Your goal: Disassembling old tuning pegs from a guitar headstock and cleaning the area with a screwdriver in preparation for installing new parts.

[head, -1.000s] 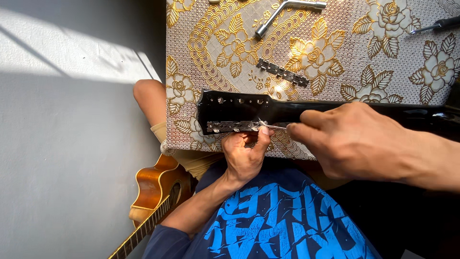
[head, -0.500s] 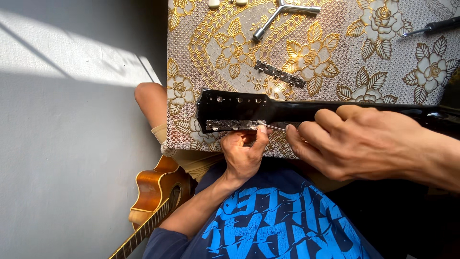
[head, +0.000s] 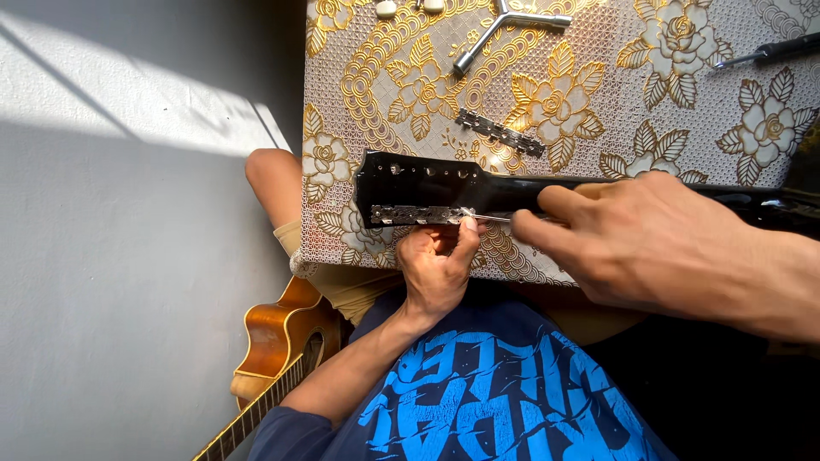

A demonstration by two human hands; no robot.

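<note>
Steadying the black headstock (head: pixel 427 183) at the near edge of the worktop (head: pixel 598 102), I have it lying flat on the gold-flowered cloth, its neck running off to my right under my arm. A metal tuner strip (head: pixel 414 214) sits along its near edge. My left hand (head: pixel 437 269) comes up from below, thumb and fingertips pinched at the right end of that strip, right against the wood. My right hand (head: pixel 649 243) reaches in from the right with fingers closed around a thin tool (head: pixel 494 218); only its slim metal shaft shows, with its tip at the strip just beside my left fingertips. A second tuner strip (head: pixel 500 133) lies loose on the cloth just beyond the headstock. Farther back lies a metal wrench (head: pixel 504 26) with several arms, and two small pale knobs (head: pixel 408 7) sit at the far edge. A dark-handled tool (head: pixel 769 51) lies at the far right. Below the worktop to my left, an orange acoustic guitar (head: pixel 273 358) leans near my knee, beside the grey wall (head: pixel 128 256).
</note>
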